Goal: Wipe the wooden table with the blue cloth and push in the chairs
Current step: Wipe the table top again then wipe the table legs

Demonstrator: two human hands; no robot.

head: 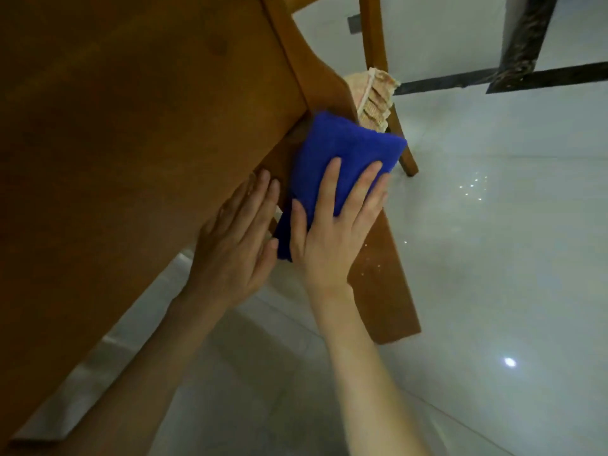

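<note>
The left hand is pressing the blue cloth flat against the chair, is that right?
No. The head view shows the right hand pressing the blue cloth flat against the chair; the left hand lies beside it at the table edge.

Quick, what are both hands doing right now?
Left hand: open, fingers flat at the wooden table edge.
Right hand: open, pressing flat on the blue cloth.

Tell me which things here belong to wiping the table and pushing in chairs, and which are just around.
For the job: blue cloth, wooden table, chair, right hand, left hand.
Just around: patterned cushion, tiled floor, dark floor strip.
</note>
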